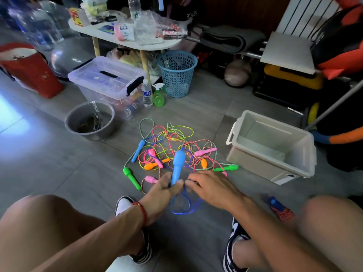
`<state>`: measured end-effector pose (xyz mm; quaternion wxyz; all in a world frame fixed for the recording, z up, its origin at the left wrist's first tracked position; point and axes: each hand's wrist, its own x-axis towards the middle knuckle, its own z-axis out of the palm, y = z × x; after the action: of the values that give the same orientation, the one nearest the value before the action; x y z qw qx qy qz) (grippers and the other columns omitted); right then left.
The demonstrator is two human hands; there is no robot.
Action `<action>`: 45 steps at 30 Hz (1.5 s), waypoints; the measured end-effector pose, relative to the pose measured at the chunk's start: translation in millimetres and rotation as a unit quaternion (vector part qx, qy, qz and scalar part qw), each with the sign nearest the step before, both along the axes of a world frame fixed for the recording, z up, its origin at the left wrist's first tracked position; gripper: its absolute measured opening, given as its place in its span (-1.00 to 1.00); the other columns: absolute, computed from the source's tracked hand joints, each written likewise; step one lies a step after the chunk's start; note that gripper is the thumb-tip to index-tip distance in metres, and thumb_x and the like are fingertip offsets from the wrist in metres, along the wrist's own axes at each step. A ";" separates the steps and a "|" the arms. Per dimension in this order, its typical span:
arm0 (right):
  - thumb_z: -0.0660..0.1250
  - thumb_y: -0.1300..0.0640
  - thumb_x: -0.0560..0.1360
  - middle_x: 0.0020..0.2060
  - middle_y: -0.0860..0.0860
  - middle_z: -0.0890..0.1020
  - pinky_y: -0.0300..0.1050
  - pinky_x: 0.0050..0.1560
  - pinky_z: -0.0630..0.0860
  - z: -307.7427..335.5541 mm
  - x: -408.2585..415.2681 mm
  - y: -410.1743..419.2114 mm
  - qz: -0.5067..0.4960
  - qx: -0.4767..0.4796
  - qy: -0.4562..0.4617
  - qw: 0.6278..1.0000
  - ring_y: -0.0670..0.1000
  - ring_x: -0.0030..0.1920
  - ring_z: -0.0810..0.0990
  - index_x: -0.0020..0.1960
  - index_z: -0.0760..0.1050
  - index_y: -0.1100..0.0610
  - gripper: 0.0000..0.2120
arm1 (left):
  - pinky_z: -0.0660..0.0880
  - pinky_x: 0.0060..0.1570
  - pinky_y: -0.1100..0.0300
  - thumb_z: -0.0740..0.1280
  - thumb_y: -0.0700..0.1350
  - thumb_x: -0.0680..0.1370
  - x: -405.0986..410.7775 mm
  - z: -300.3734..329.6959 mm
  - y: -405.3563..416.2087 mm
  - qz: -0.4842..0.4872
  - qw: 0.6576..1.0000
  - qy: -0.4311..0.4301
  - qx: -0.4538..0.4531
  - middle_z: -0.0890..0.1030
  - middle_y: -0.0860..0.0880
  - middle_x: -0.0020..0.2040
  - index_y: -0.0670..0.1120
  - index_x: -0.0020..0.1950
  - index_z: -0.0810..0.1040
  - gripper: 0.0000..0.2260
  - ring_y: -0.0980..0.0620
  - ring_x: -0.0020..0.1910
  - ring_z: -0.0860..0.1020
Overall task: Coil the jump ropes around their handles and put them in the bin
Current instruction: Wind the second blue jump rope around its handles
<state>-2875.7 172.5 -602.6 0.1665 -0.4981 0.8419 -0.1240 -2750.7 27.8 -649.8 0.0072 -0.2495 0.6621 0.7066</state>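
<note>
A tangle of coloured jump ropes [172, 146] lies on the grey floor, with blue, green, orange and pink handles scattered through it. My left hand [163, 191] grips a light blue handle [177, 165] upright above the pile. My right hand [212, 186] pinches the blue rope [184, 205] right beside that handle; loops of it hang below both hands. The empty beige bin [271, 144] stands on the floor to the right of the pile. A coiled rope with a blue handle [280, 208] lies on the floor by my right knee.
A grey bucket [89, 119] and a clear lidded box [110, 83] stand left of the pile, with a water bottle [147, 93], a green spray bottle [158, 95] and a blue mesh basket [176, 73] behind. A cluttered white table [125, 36] is further back. My knees and shoes frame the foreground.
</note>
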 end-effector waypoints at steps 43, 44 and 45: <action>0.15 0.00 0.63 -0.28 -0.05 0.58 -0.05 -0.16 0.48 -10.5 -56.5 58.5 -0.134 0.091 -0.168 0.972 0.06 -0.21 0.58 -0.16 0.52 0.00 -0.73 | 0.38 -0.15 0.00 0.26 -0.14 0.64 -0.9 2.5 -73.4 0.139 0.911 -0.205 -0.329 0.56 -0.36 -0.01 -0.26 0.20 0.36 -0.77 -0.36 -0.05 0.55; 0.11 -0.03 0.64 -0.27 -0.08 0.57 0.00 -0.12 0.50 -5.5 -49.0 50.9 -0.109 0.053 -0.162 0.979 0.05 -0.21 0.58 -0.14 0.49 -0.02 -0.74 | 0.36 -0.16 0.01 0.28 -0.10 0.63 -3.4 9.2 -59.2 0.114 0.927 -0.176 -0.312 0.57 -0.34 0.00 -0.23 0.22 0.37 -0.74 -0.30 -0.10 0.53; 0.08 -0.07 0.65 -0.26 -0.09 0.56 0.06 -0.10 0.53 -2.2 -41.8 43.4 -0.074 0.035 -0.143 0.986 0.05 -0.20 0.56 -0.12 0.45 -0.03 -0.74 | 0.39 -0.16 -0.02 0.31 -0.02 0.59 -5.2 10.8 -46.9 0.080 0.948 -0.135 -0.277 0.58 -0.30 -0.01 -0.16 0.24 0.39 -0.70 -0.20 -0.15 0.51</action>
<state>-2917.5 215.9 -604.8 0.2926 -0.4057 0.8478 -0.1764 -2755.9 -19.0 -639.0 -0.0295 -0.3870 0.8023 0.4536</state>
